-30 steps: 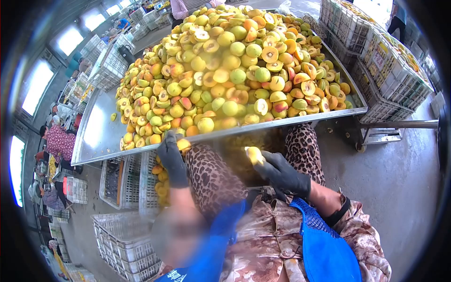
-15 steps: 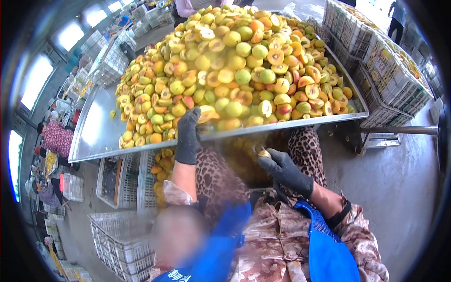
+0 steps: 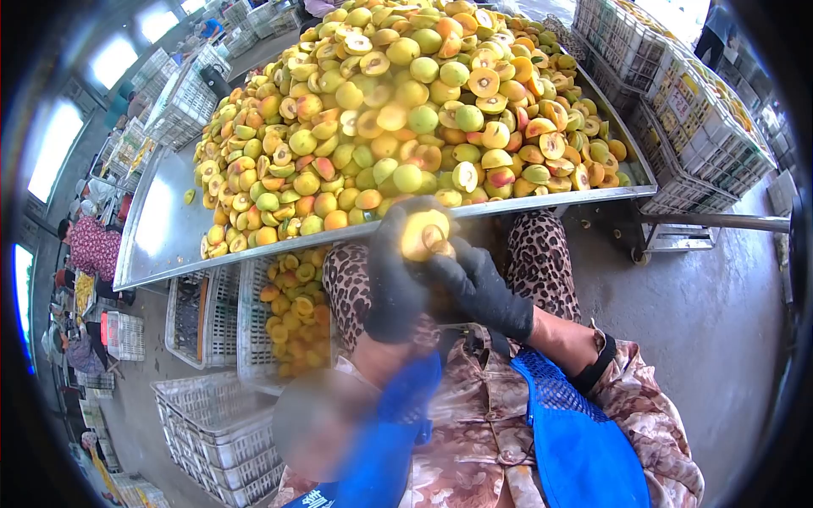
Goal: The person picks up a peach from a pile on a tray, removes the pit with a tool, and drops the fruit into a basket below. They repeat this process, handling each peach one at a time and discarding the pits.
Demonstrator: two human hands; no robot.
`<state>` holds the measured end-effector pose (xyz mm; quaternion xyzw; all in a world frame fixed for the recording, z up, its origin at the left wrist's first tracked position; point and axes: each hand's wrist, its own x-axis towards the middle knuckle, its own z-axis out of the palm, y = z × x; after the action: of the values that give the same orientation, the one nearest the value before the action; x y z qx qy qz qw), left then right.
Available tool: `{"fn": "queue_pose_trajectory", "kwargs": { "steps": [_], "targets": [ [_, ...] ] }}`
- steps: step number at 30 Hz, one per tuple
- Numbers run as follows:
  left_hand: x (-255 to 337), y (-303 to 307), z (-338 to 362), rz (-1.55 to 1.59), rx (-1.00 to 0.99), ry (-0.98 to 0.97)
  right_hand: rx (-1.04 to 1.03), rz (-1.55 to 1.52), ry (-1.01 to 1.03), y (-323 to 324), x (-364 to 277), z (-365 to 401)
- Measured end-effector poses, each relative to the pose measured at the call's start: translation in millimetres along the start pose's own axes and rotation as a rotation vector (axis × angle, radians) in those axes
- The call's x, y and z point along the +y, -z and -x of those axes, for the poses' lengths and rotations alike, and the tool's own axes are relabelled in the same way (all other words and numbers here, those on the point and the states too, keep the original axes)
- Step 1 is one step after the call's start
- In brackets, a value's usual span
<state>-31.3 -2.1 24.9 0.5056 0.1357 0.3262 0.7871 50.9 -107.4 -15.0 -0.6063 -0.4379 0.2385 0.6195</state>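
Observation:
In front of my lap, my left hand (image 3: 395, 275), in a dark glove, is closed around a yellow peach half (image 3: 420, 234). Its cut face is turned up toward me, with a brownish centre. My right hand (image 3: 481, 288), also gloved, is closed with its fingertips against the lower right side of that half. The small metal-tipped tool in the right hand is mostly hidden behind the fingers and the fruit. Just beyond both hands, a large heap of halved peaches (image 3: 339, 127) lies on a metal table (image 3: 161, 224).
Below the table's left part stands a crate of peach halves (image 3: 296, 317). Stacked white crates (image 3: 220, 432) are on the floor at lower left. Filled crates (image 3: 677, 110) on a trolley stand at right. Several people work along the left side.
My left hand has come back from the heap's edge with a peach half. My right hand has moved left and up to meet it. The view has shifted slightly.

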Motion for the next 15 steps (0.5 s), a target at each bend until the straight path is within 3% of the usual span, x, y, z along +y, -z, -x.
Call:
{"fn": "queue_pose_trajectory", "kwargs": {
  "steps": [1, 4, 7, 9, 10, 11, 13, 15],
  "targets": [
    [5.4, -6.6, 2.2, 0.181, 0.038, 0.104, -0.011, 0.076, 0.002, 3.6, -3.0, 1.2],
    [6.3, -10.5, 0.0, 0.1, 0.06, 0.081, -0.024, 0.198, 0.089, 7.0, 10.8, 2.2],
    [14.2, -9.2, -1.0, -0.103, -0.016, 0.104, 0.015, 0.587, 0.672, 12.1, 15.6, -7.1],
    [10.4, -10.3, -3.1, 0.179, -0.089, 0.078, -0.073, 0.163, 0.129, 19.2, 7.5, -4.6],
    [9.5, -12.6, -4.2, 0.321, -0.127, 0.065, -0.089, -0.057, -0.043, 22.9, -1.6, -4.7],
    [11.1, -18.8, -2.3, 0.195, -0.111, -0.005, -0.068, -0.277, -0.215, 26.4, -11.5, -5.1],
    [6.1, -10.9, -6.3, -0.114, -0.169, -0.159, 0.022, -0.736, -0.358, 29.0, -35.9, -9.3],
    [-5.4, -1.3, -6.4, -0.15, -0.145, -0.143, -0.039, -0.483, -0.315, 35.5, -26.8, -4.6]
  ]
}}
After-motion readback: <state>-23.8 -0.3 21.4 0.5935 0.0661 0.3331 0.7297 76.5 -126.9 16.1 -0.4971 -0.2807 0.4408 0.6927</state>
